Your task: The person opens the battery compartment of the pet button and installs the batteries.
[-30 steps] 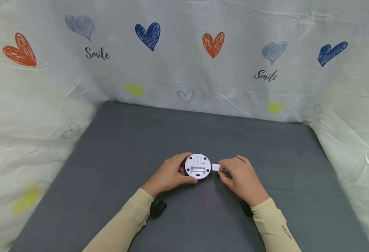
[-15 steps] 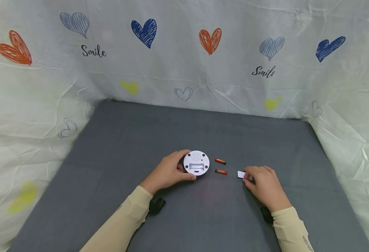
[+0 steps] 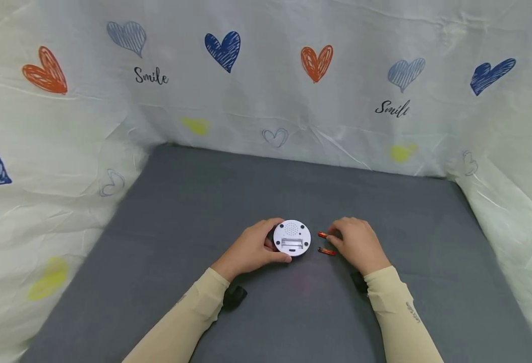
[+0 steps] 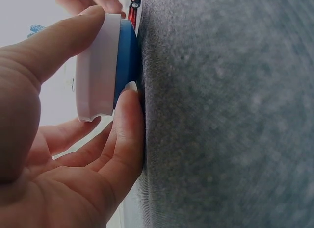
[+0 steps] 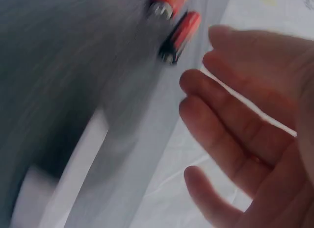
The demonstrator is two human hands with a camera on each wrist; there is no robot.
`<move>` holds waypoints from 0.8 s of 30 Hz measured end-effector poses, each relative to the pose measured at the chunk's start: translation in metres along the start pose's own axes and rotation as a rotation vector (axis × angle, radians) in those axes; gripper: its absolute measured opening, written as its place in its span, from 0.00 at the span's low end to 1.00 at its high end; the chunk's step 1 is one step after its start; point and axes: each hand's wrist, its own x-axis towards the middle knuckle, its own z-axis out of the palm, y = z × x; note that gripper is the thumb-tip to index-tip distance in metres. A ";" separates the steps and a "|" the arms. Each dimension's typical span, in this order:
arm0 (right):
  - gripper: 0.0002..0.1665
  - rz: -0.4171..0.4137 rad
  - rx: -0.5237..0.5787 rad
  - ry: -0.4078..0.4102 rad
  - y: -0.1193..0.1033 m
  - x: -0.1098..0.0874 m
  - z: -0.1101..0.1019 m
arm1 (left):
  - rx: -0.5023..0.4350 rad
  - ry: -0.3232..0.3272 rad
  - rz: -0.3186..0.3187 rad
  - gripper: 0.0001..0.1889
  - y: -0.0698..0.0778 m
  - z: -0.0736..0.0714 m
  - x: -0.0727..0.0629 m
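Since half a second ago, my right hand (image 3: 358, 244) has left the small white cover by the right side and come back in toward the two red batteries (image 3: 326, 243); that cover is now hidden from the head view. My right hand hovers over the batteries with its fingers relaxed and spread, holding nothing; its fingertips are just beside the farther battery (image 3: 322, 235), and I cannot tell whether they touch it. The nearer battery (image 3: 327, 251) lies just beside that hand, on the gray desk (image 3: 202, 201). In the right wrist view both batteries (image 5: 174, 22) lie side by side beyond my open fingers (image 5: 230, 115).

My left hand (image 3: 252, 249) grips the round white device (image 3: 292, 238), thumb and fingers curled round its rim, as before. The device lies face down near the middle of the desk, toward the front edge, its battery compartment open upward. From the left wrist view, the device (image 4: 105, 66) has a white back and a blue underside against the desk.
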 end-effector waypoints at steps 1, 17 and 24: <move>0.06 0.009 -0.005 -0.009 -0.002 0.003 0.003 | -0.004 -0.006 0.002 0.50 0.000 0.001 0.000; 0.06 -0.040 0.052 0.006 -0.018 0.009 -0.007 | -0.013 -0.005 0.017 0.49 -0.002 -0.001 -0.002; 0.07 -0.138 0.087 0.053 -0.039 0.006 -0.015 | -0.007 -0.006 0.025 0.49 -0.004 -0.001 -0.002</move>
